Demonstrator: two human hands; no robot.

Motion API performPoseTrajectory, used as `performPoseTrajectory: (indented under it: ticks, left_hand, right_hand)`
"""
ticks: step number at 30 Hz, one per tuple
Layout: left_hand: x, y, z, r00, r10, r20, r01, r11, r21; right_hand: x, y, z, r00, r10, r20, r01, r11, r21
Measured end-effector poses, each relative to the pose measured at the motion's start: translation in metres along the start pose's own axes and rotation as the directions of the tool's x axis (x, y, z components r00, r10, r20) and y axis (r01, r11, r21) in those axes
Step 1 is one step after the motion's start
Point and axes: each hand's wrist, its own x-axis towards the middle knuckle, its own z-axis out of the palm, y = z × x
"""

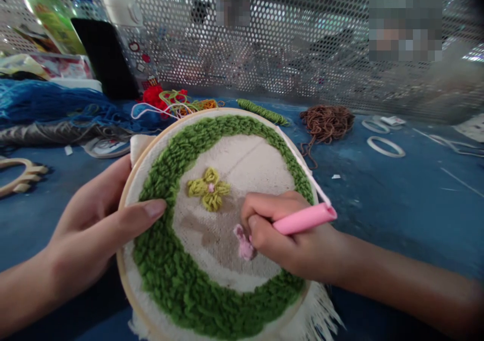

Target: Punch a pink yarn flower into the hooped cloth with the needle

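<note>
My left hand grips the left side of a wooden embroidery hoop, with the thumb lying across the stitched surface. The hoop holds cream cloth bearing a thick ring of green yarn loops and a yellow yarn flower. My right hand holds a pink punch needle with its tip hidden behind my fingers, right by a small patch of pink loops. A pale yarn strand runs from the needle up past the hoop's edge.
On the blue tabletop lie a brown yarn tangle, a green yarn skein, red yarn, a blue yarn heap, loose pale hoop rings and a wooden hoop piece. Perforated metal mesh stands behind.
</note>
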Motion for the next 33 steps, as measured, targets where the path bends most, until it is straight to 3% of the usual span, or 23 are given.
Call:
performPoseTrajectory:
  ticks: [3,5,8,12,14,17,18,21,23,25,30,33]
  left_hand:
    - [0.003,-0.002,-0.004,0.998,0.024,0.065,-0.024,1.000,0.005]
    - [0.005,-0.004,-0.008,0.993,0.040,0.113,-0.040,0.999,0.005]
    - [0.006,-0.005,-0.014,0.991,0.061,0.120,-0.063,0.998,0.013]
    - [0.006,-0.004,-0.015,0.987,0.033,0.154,-0.037,0.999,0.022]
    - [0.005,-0.003,-0.013,0.986,0.017,0.169,-0.021,1.000,0.022]
    - [0.003,-0.001,-0.007,0.997,0.013,0.075,-0.015,1.000,0.023]
    - [0.002,-0.001,-0.006,0.999,0.017,0.038,-0.018,1.000,0.022]
    - [0.002,-0.001,-0.005,0.999,0.012,0.047,-0.013,1.000,0.020]
    - [0.004,-0.002,-0.007,0.994,0.019,0.106,-0.020,1.000,0.011]
    - [0.005,-0.003,-0.009,0.993,0.034,0.114,-0.035,0.999,0.003]
    - [0.005,-0.004,-0.010,0.995,0.050,0.081,-0.050,0.999,0.003]
    - [0.005,-0.005,-0.009,0.996,0.066,0.064,-0.066,0.998,0.001]
  right_hand:
    - [0.000,0.002,-0.001,0.987,-0.028,-0.159,0.051,0.988,0.143]
    - [0.000,0.004,-0.003,0.954,-0.017,-0.298,0.088,0.970,0.227]
    - [0.000,0.007,-0.005,0.926,-0.016,-0.376,0.113,0.965,0.235]
    - [0.000,0.007,-0.005,0.932,-0.032,-0.362,0.118,0.969,0.216]
    - [-0.001,0.005,-0.004,0.968,-0.042,-0.247,0.083,0.983,0.161]
    - [-0.002,0.002,-0.002,1.000,-0.023,-0.012,0.023,1.000,0.021]
    - [-0.002,0.001,-0.002,1.000,-0.020,0.011,0.020,1.000,0.010]
    - [-0.001,0.004,-0.003,0.988,-0.034,-0.148,0.057,0.986,0.154]
    - [0.001,0.008,-0.005,0.960,0.004,-0.281,0.077,0.958,0.275]
    - [0.002,0.011,-0.007,0.941,0.064,-0.333,0.062,0.933,0.354]
    - [0.002,0.010,-0.007,0.938,0.042,-0.343,0.070,0.949,0.307]
    - [0.001,0.005,-0.003,0.981,-0.040,-0.192,0.061,0.992,0.107]
